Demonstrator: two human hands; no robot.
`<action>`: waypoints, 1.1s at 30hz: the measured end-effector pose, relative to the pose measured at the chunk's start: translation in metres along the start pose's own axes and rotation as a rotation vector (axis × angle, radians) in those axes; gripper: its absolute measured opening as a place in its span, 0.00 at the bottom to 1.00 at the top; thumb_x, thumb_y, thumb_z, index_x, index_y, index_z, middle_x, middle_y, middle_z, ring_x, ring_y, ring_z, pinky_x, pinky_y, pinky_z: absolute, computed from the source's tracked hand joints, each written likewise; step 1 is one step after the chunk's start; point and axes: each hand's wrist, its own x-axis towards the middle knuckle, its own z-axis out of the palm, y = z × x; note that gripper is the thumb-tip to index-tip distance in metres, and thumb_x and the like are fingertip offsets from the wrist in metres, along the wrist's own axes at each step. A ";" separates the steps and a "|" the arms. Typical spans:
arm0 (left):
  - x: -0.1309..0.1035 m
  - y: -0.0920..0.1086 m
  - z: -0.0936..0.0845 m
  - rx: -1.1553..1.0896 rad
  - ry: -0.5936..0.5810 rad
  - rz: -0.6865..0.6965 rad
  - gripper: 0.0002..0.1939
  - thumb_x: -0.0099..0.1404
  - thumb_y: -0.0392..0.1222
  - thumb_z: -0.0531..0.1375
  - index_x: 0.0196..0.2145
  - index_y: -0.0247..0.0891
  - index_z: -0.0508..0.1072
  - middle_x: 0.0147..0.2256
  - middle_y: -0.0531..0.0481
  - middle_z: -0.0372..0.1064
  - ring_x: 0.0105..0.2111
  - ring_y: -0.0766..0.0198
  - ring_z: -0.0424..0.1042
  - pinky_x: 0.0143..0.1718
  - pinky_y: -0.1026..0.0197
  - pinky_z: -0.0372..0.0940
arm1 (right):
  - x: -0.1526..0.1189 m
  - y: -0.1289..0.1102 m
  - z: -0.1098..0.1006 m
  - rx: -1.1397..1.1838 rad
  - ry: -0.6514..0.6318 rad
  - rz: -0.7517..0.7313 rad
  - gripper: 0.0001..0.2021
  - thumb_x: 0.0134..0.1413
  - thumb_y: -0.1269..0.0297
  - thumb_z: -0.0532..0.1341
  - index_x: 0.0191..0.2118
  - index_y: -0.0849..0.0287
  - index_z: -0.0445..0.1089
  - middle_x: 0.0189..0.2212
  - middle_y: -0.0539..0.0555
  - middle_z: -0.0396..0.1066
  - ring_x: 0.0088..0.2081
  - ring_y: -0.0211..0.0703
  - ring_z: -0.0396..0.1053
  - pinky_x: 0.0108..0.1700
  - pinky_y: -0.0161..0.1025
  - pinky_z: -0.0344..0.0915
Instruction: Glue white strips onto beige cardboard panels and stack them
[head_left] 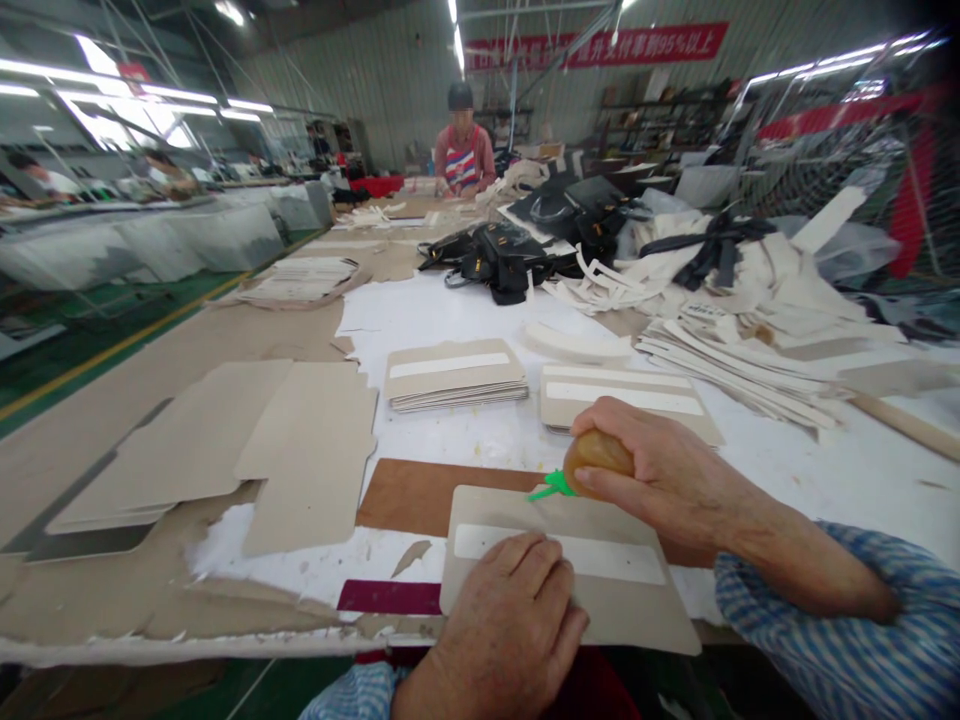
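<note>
My right hand (667, 475) is wrapped round an amber glue bottle (598, 458). Its green nozzle (553, 485) points left and down, with the tip at the far edge of a beige board panel (630, 615); whether it touches cannot be made out. A white strip (615, 558) runs across this panel. My left hand (517, 610) lies on the panel's near left part, fingers stretched forward over the strip's left half. Brown strip material (412, 495) lies partly under the panel's far side. Left of the panel is a maroon piece (390, 597).
Beyond the panel sit two stacks of similar panels, one at centre (457, 380) and one to the right (630, 395). Loose beige boards (315, 450) lie left. Black bags (502, 250) and heaped pale strips (750, 290) fill the back right. Another person (463, 155) is at the far end.
</note>
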 end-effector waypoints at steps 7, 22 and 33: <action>-0.003 0.000 0.001 -0.033 -0.022 -0.022 0.13 0.76 0.46 0.57 0.50 0.36 0.74 0.51 0.45 0.76 0.53 0.53 0.73 0.61 0.51 0.70 | -0.011 0.013 -0.002 0.018 0.004 0.047 0.10 0.57 0.60 0.60 0.44 0.55 0.71 0.42 0.55 0.76 0.41 0.52 0.72 0.42 0.45 0.63; -0.002 -0.002 -0.001 -0.035 -0.034 -0.008 0.14 0.77 0.44 0.56 0.54 0.35 0.74 0.53 0.43 0.76 0.55 0.51 0.73 0.61 0.46 0.72 | -0.034 0.032 -0.016 0.057 0.057 0.175 0.10 0.53 0.57 0.61 0.41 0.54 0.72 0.35 0.53 0.77 0.36 0.51 0.73 0.38 0.45 0.65; -0.001 -0.005 -0.003 0.000 -0.003 0.019 0.16 0.78 0.44 0.54 0.54 0.34 0.74 0.52 0.43 0.77 0.54 0.50 0.75 0.58 0.46 0.75 | -0.056 0.050 -0.020 0.059 0.114 0.233 0.10 0.55 0.55 0.62 0.41 0.53 0.73 0.32 0.51 0.76 0.32 0.48 0.71 0.35 0.43 0.65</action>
